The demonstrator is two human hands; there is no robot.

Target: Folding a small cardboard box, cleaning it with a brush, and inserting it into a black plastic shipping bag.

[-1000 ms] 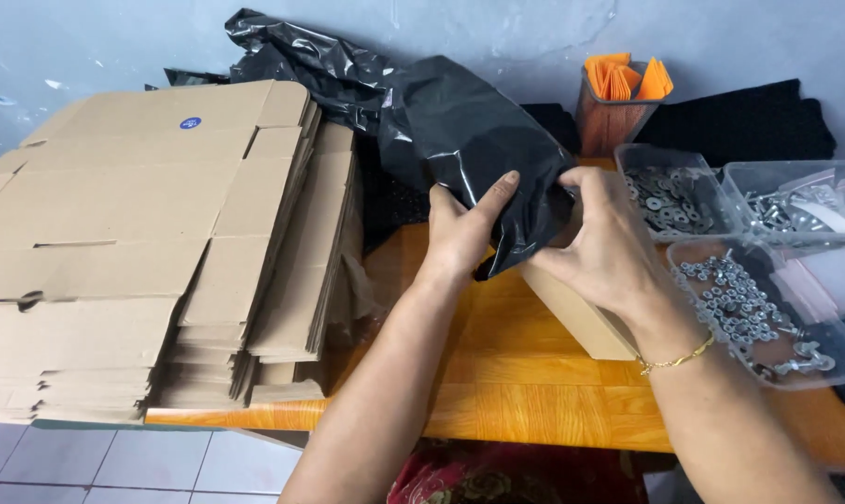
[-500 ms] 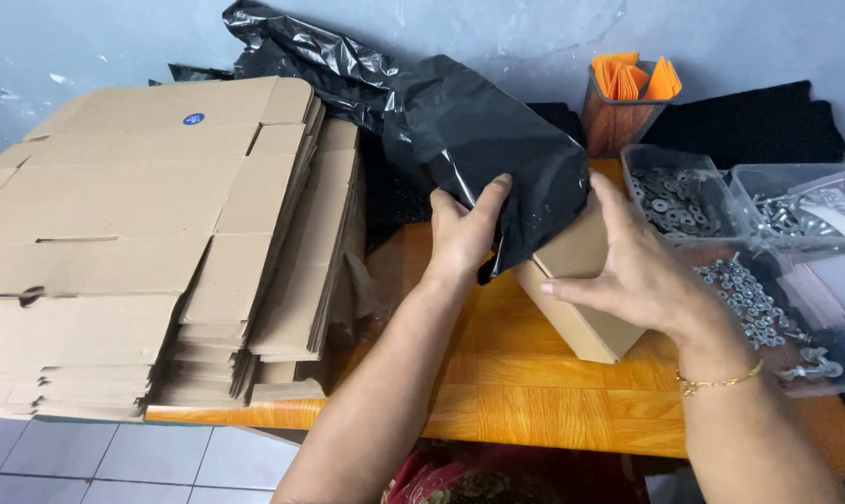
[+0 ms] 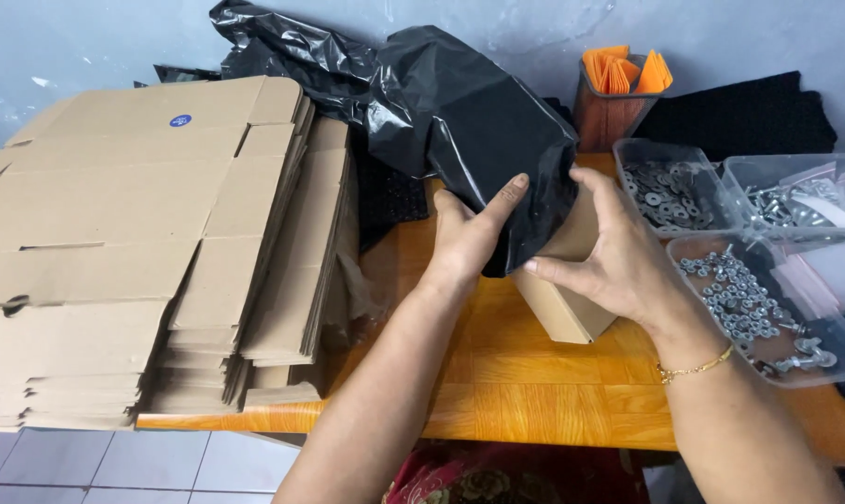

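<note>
Head view: black plastic bag (image 3: 478, 140) is covering most of the small cardboard box (image 3: 567, 308) on the orange table (image 3: 534, 392); lower corner is showing bare. Left hand (image 3: 469, 238) is pinching the bag edge, right hand (image 3: 614, 261) is gripping bag over box. Flat cartons (image 3: 142, 233) stacked left, hardware trays (image 3: 749, 289) right.

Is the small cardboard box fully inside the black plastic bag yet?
No, partly in: the black plastic bag covers the small cardboard box's upper part; its lower end shows bare.
</note>
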